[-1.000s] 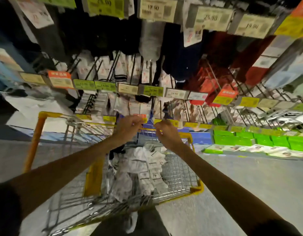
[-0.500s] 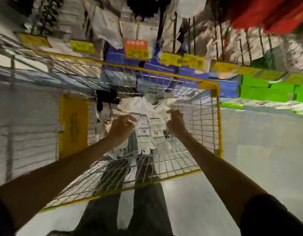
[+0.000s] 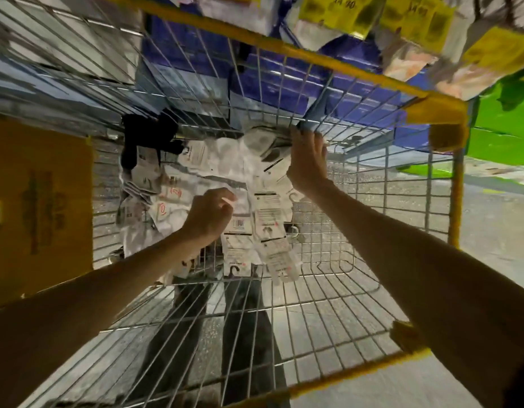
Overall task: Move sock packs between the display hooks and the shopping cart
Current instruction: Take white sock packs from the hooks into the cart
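Left hand [image 3: 209, 217] pinches one of the packs [image 3: 225, 160] heaped in the cart [image 3: 313, 58]; right hand [image 3: 309, 164] digs at the far edge, fingers buried, cannot tell their grip; tangled ones may snag the wire, spill.

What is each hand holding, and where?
Left hand pinches a white sock pack by its edge; right hand reaches into the pile, hold unclear.

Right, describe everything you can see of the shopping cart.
The shopping cart is a silver wire-mesh basket with a yellow rim and corner pieces, seen from above on a grey floor. A loose pile of white sock packs lies on its bottom toward the far end. Both hands reach inside: the left hand pinches a pack, the right hand is at the pile's far edge.
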